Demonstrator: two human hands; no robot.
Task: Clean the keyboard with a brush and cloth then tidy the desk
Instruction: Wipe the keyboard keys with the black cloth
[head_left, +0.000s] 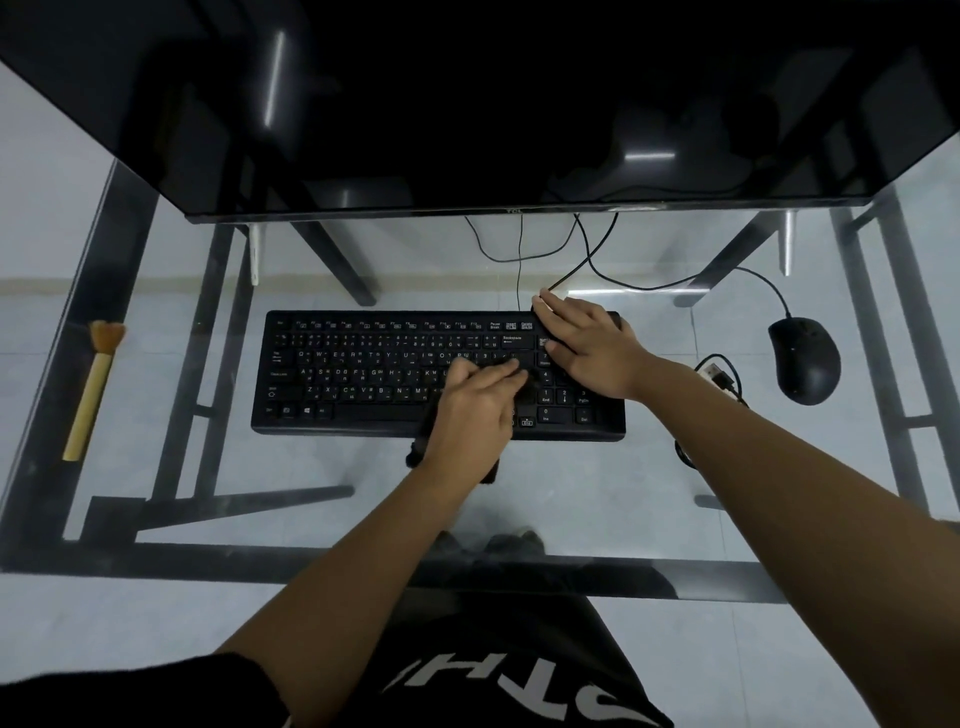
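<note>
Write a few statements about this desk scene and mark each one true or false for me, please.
1. The brush lies on the glass desk, left of the keyboard, with no hand on it. True.
2. The right hand holds the mouse. False: it rests flat on the keyboard's right end, and the mouse lies apart, further right.
3. The left hand presses a dark cloth onto the keys. True.
4. The monitor shows a bright picture. False: its screen is dark.
</note>
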